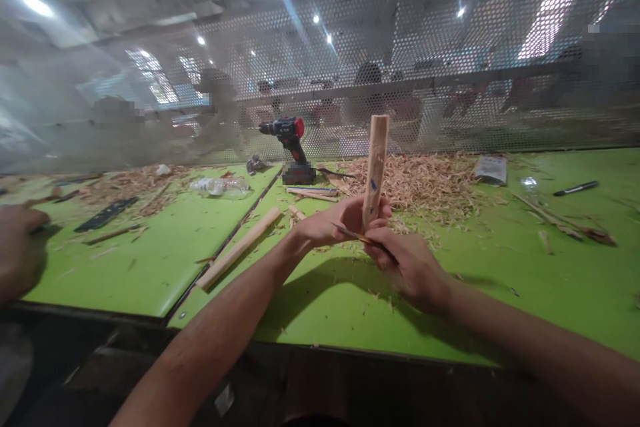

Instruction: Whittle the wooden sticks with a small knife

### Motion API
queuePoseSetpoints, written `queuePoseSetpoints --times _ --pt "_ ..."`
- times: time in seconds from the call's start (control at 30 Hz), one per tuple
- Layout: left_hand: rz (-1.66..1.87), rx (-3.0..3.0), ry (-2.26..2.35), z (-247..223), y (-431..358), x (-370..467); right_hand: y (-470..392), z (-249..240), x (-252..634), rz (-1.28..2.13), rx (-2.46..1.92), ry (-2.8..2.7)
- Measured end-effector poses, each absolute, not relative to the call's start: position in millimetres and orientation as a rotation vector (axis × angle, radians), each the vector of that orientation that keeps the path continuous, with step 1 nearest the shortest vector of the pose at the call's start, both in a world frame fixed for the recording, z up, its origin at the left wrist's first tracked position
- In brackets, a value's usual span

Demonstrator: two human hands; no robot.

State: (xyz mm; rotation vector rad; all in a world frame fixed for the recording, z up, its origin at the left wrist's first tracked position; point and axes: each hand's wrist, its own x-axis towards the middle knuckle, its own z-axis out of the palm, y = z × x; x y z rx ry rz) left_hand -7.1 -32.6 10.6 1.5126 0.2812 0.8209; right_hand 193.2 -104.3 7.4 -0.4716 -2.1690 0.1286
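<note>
My left hand [345,219] is closed around the lower end of a pale wooden stick [377,160], which stands nearly upright above the table. Blue marks show on the stick's lower part. Closed on the dark handle of a thin carving knife [356,235] is my right hand [407,267]. The knife's narrow blade points left, across the stick's bottom end and close to my left fingers. Most of the handle is hidden in my right palm. A second wooden stick [240,248] lies on the table left of my left forearm.
Behind my hands, wood shavings [425,187] are heaped on the green table [500,293]. A cordless drill [290,147] stands at the back before a perforated metal screen [320,80]. A plastic bottle [220,185] lies left; a pen [576,188] lies right. Another person's hand [23,247] is at far left.
</note>
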Motion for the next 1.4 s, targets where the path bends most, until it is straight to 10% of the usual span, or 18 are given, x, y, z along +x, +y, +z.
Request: queuePoseSetpoints --times 1.4 --pt "0.709 1.594 0.330 31.1 -46.7 -18.6 -105.8 8.3 191.1 0.257 -0.434 -2.156"
